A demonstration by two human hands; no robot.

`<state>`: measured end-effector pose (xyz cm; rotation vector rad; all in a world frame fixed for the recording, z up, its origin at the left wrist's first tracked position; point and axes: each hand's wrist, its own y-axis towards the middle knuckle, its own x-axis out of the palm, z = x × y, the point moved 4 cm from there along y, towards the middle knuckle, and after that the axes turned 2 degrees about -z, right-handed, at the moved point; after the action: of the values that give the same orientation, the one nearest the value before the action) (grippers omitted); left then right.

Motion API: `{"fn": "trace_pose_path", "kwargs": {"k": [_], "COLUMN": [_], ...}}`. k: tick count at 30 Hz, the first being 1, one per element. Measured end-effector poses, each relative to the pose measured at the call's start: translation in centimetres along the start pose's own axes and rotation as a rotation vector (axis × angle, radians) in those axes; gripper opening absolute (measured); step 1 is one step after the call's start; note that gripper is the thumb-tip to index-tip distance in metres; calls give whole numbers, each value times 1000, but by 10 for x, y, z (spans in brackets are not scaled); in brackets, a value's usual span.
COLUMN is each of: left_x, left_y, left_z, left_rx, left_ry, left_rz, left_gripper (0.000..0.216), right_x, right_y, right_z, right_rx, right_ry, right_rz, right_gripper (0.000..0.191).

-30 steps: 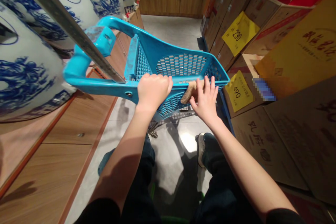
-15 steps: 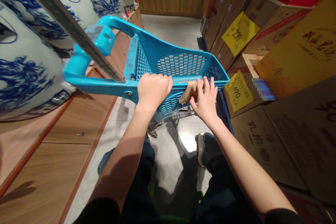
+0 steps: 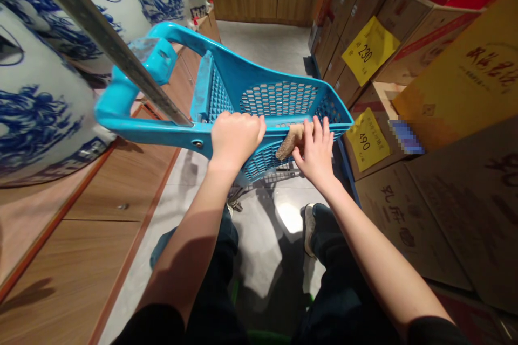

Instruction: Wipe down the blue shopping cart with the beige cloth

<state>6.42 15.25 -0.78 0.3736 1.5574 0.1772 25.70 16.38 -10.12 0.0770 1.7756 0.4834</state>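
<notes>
A blue plastic shopping cart (image 3: pixel 279 73) with honeycomb-holed sides stands crosswise in front of me, its handle at the left. My left hand (image 3: pixel 237 137) is closed around the near rim of the basket, left of the middle. Farther right, my right hand (image 3: pixel 318 153) presses a brown cloth (image 3: pixel 290 143) over the same rim. Its fingers reach over the edge and the thumb lies on the outer side. Part of the cloth is hidden under that hand. No goods show in the visible part of the basket.
A metal pole (image 3: pixel 101 38) slants up from the cart at the left. Large blue-and-white jars (image 3: pixel 40 108) stand on a wooden cabinet (image 3: pixel 105 194). Stacked cartons (image 3: pixel 408 215) with yellow price signs (image 3: pixel 370 51) line the right side. Grey floor (image 3: pixel 259 40) runs to wooden panels at the back.
</notes>
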Motion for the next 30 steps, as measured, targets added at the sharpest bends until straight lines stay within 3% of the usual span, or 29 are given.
{"fn": "trace_pose_path", "kwargs": {"k": [5,11,20,26,30], "left_x": [1,2,4,2,2], "left_y": [0,-1,-1,-1,-1], "left_z": [0,-1,-2,0,0], "left_rx": [3,54,56,57,60], "left_ry": [13,34,-2,19,23], "left_rz": [-10,71,97,69,75], "left_gripper": [57,59,61,60,59], "right_x": [-2,-4,-2,-5,-1], "right_y": [-5,11,-4,12,4], "right_z": [-15,21,-13,20,3], "right_rx": [-138,76,-126,72,9], "right_ry": [-70,-43,10,-16,2], "right_rz": [-35,59,10,47,19], "right_gripper": [81,73,77,70,73]}}
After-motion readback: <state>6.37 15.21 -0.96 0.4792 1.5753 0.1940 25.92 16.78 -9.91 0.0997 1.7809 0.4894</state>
